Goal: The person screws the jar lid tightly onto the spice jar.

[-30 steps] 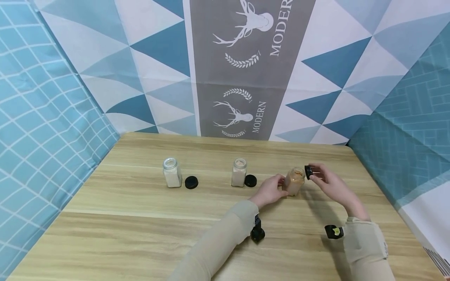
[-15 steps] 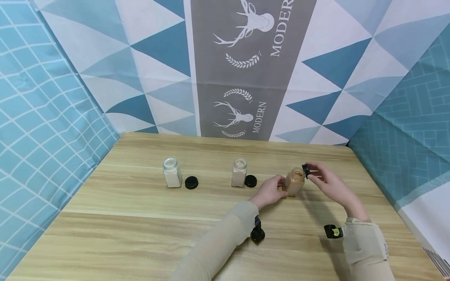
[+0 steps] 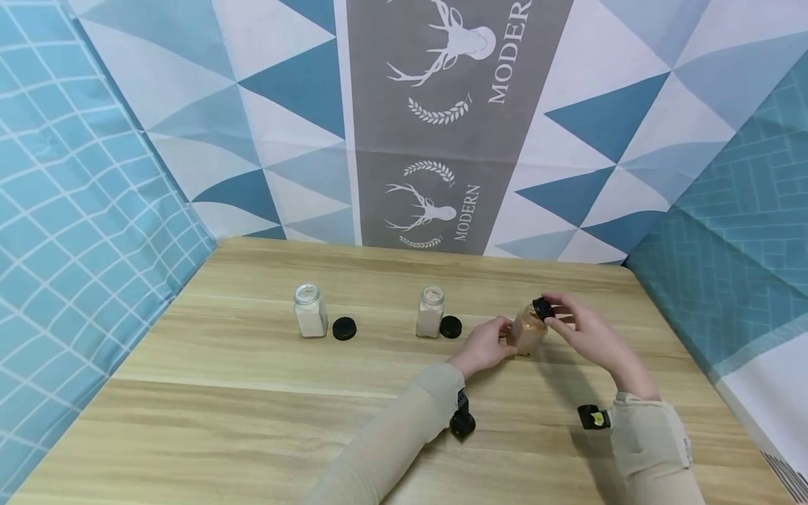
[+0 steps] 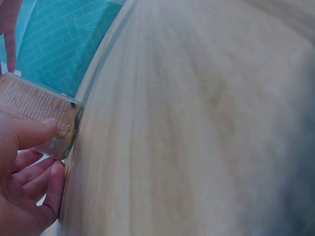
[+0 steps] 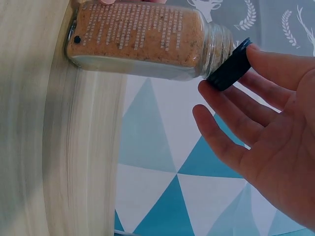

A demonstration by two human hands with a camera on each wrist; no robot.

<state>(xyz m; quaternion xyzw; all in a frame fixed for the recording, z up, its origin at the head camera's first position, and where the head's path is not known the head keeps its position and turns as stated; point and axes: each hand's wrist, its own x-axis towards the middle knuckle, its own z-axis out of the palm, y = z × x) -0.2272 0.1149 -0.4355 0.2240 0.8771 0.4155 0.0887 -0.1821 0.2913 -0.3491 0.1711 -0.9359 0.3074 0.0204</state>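
Observation:
A square glass jar (image 3: 527,334) of orange-brown powder, with printed text on its side, stands on the table. My left hand (image 3: 485,345) grips it low down, thumb on one face, as the left wrist view shows. My right hand (image 3: 590,334) pinches a black screw lid (image 5: 230,66) between thumb and fingers. In the right wrist view the lid sits tilted at the threaded mouth of the jar, one edge against the rim and the threads partly showing. Whether the lid has caught the threads cannot be told.
Left of my left hand stands an uncovered jar (image 3: 430,313) of pale powder with a black lid (image 3: 451,327) beside it. Farther left is an uncovered jar (image 3: 310,311) of white powder, its black lid (image 3: 344,328) lying to its right. Patterned cloth (image 3: 303,168) hangs behind the wooden table (image 3: 252,421).
My right hand has moved left, bringing the lid from beside the jar onto its mouth. The left hand has kept its hold on the jar.

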